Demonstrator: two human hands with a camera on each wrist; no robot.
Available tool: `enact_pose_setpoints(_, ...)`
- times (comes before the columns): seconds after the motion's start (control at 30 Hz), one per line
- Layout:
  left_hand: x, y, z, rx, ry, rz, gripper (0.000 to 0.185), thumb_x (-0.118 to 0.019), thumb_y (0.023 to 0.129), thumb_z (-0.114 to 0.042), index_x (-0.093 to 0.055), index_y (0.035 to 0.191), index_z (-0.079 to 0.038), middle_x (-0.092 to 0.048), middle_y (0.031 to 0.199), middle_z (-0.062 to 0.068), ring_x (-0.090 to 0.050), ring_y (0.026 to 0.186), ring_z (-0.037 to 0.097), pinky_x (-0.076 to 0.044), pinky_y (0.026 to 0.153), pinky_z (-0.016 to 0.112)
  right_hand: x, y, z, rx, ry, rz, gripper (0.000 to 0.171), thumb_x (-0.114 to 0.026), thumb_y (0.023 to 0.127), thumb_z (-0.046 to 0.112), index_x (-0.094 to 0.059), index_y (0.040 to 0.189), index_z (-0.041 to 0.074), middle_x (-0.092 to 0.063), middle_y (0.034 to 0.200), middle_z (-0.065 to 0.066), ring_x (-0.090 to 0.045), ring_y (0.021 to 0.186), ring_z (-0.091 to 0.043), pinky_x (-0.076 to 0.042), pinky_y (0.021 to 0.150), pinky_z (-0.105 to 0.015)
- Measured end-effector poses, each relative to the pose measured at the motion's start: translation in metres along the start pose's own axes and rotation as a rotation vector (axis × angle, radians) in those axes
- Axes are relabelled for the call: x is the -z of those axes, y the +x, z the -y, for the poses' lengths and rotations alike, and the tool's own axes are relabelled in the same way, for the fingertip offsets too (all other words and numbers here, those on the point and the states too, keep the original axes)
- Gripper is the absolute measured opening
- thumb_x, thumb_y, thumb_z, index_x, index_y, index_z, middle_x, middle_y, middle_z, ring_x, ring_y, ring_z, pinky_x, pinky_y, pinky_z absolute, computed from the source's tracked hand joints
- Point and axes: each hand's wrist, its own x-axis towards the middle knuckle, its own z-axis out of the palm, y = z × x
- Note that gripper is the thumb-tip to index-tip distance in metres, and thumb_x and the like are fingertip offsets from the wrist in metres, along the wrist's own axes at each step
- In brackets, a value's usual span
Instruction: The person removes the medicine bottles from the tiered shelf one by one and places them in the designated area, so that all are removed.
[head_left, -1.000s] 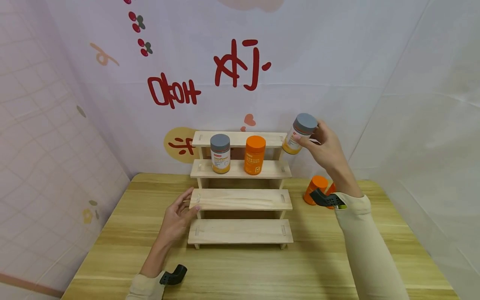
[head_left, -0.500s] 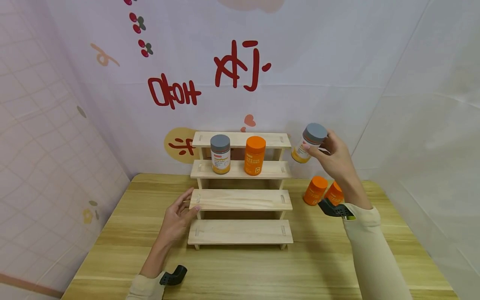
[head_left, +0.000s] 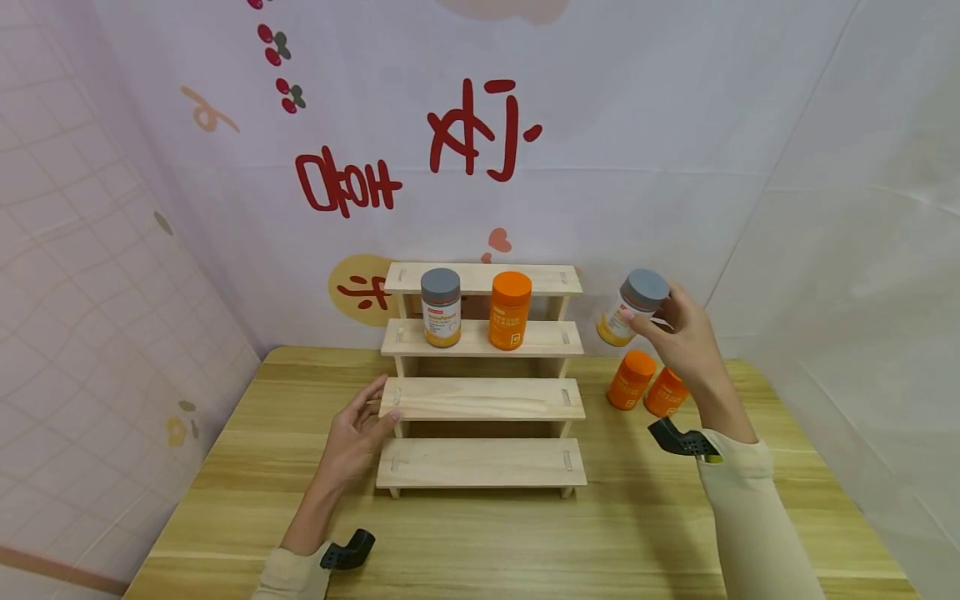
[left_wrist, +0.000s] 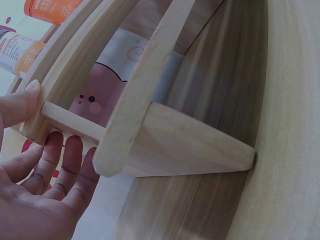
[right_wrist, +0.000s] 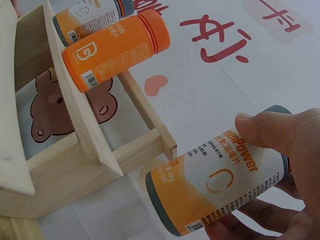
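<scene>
Holding cylindrical jar [head_left: 622,318]: right grip [head_left: 686,337] | grained wooden rack [head_left: 483,398]: left grip [head_left: 357,433]

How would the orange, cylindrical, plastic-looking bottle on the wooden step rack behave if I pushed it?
The orange cylindrical bottle would probably tip if pushed high up, being taller than wide. Once over, it might roll, given its round sides, perhaps off the narrow, pale wooden shelf. It looks stiff, with no dents showing.

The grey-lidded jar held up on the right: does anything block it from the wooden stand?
Nothing visible does: open space separates the grey-lidded jar in the right hand from the wooden stand. Two orange jars stand lower, on the table.
</scene>
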Motion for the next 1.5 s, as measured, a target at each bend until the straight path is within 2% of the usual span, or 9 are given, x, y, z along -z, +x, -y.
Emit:
enact_pose_setpoints(0.1,0.000,0.000,0.000,0.006,0.001,0.005,0.068,-0.069,0.100,-0.016,-0.037,0.159,-0.019,-0.046,0.144,0.016,-0.061,0.110,0.004,-0.054,0.085,0.018,0.001,-0.005,-0.007,-0.012,0.009,0.005,0.060,-0.069,0.100,0.032,-0.043,0.153,0.027,-0.054,0.144,0.000,-0.053,0.128,-0.008,-0.045,0.102,-0.017)
enact_pose_setpoints(0.2,0.000,0.000,0.000,0.007,0.005,0.007,0.067,-0.069,0.100,-0.017,-0.038,0.159,-0.020,-0.046,0.144,0.016,-0.060,0.111,0.004,-0.055,0.086,0.019,0.002,-0.010,-0.013,-0.026,0.018,0.007,0.060,-0.069,0.100,0.032,-0.043,0.153,0.026,-0.055,0.144,-0.001,-0.053,0.126,-0.004,-0.045,0.098,-0.011)
enact_pose_setpoints(0.4,0.001,0.000,0.000,0.009,0.007,0.009,0.067,-0.069,0.100,-0.017,-0.038,0.159,-0.020,-0.046,0.145,0.016,-0.060,0.111,0.004,-0.055,0.086,0.020,0.004,-0.021,-0.027,-0.017,-0.015,0.008,0.061,-0.069,0.100,0.032,-0.043,0.154,0.025,-0.056,0.143,-0.003,-0.054,0.125,-0.001,-0.045,0.097,-0.011)
enact_pose_setpoints(0.73,0.001,0.000,0.001,0.000,0.003,0.006,0.067,-0.069,0.100,-0.015,-0.038,0.159,-0.018,-0.046,0.144,0.017,-0.060,0.111,0.004,-0.054,0.086,0.018,0.000,-0.037,-0.047,-0.069,-0.023,0.006,0.063,-0.070,0.099,0.037,-0.043,0.154,0.025,-0.056,0.141,0.002,-0.054,0.121,0.003,-0.043,0.096,-0.008)
enact_pose_setpoints(0.93,0.001,0.001,0.002,-0.001,0.009,0.002,0.068,-0.070,0.099,-0.016,-0.038,0.159,-0.020,-0.046,0.143,0.016,-0.060,0.111,0.004,-0.055,0.086,0.020,-0.001,-0.045,-0.058,-0.062,-0.019,0.015,0.062,-0.070,0.099,0.034,-0.045,0.154,0.023,-0.058,0.142,-0.003,-0.054,0.122,0.003,-0.044,0.096,-0.008)
enact_pose_setpoints(1.2,0.001,0.002,0.002,-0.011,0.003,0.004,0.069,-0.069,0.100,-0.015,-0.036,0.160,-0.016,-0.045,0.142,0.016,-0.060,0.111,0.002,-0.056,0.086,0.020,0.001,-0.059,-0.072,-0.103,-0.083,0.026,0.066,-0.068,0.100,0.038,-0.040,0.158,0.023,-0.055,0.147,-0.014,-0.054,0.129,-0.012,-0.044,0.095,-0.011)
enact_pose_setpoints(1.4,0.001,0.001,0.001,0.017,0.005,0.005,0.068,-0.070,0.099,-0.017,-0.038,0.159,-0.020,-0.045,0.144,0.015,-0.060,0.111,0.004,-0.057,0.088,0.025,-0.002,-0.069,-0.087,-0.098,-0.073,0.025,0.067,-0.069,0.099,0.036,-0.040,0.158,0.021,-0.058,0.142,-0.012,-0.054,0.118,0.005,-0.049,0.091,-0.010)
enact_pose_setpoints(1.5,0.001,0.000,0.000,0.024,0.007,0.006,0.067,-0.070,0.100,-0.019,-0.038,0.159,-0.021,-0.045,0.145,0.015,-0.060,0.112,0.003,-0.057,0.089,0.026,-0.004,-0.074,-0.093,-0.097,-0.069,0.026,0.065,-0.070,0.099,0.036,-0.042,0.156,0.018,-0.059,0.139,-0.012,-0.055,0.115,0.007,-0.051,0.088,-0.011)
